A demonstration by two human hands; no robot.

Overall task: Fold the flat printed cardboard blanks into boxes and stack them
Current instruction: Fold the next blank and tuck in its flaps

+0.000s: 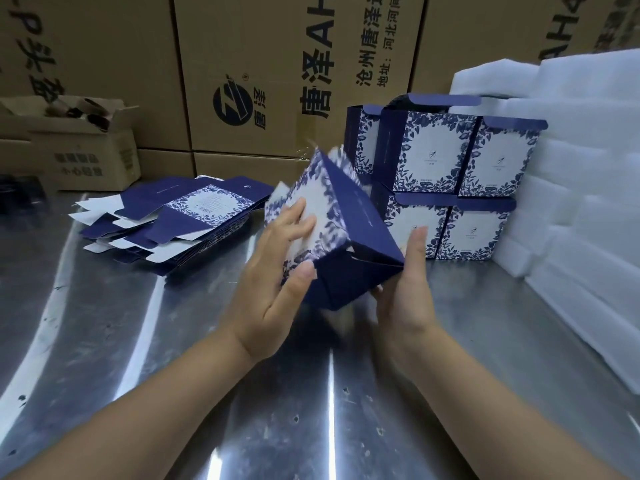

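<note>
A folded blue-and-white printed box [341, 223] is tilted in the air above the steel table [145, 341], its dark blue bottom flaps turned towards me. My left hand [277, 271] lies against its white printed face with fingers straight and the thumb at the lower edge. My right hand [408, 289] supports the box's right corner from below, thumb straight up along the side. A fanned pile of flat blanks [173, 220] lies on the table to the left. Several finished boxes [453, 174] stand stacked two high at the right rear.
White foam sheets [575, 168] are piled along the right side. Large brown shipping cartons [259, 74] form a wall at the back. A small open carton [79, 147] sits at the back left.
</note>
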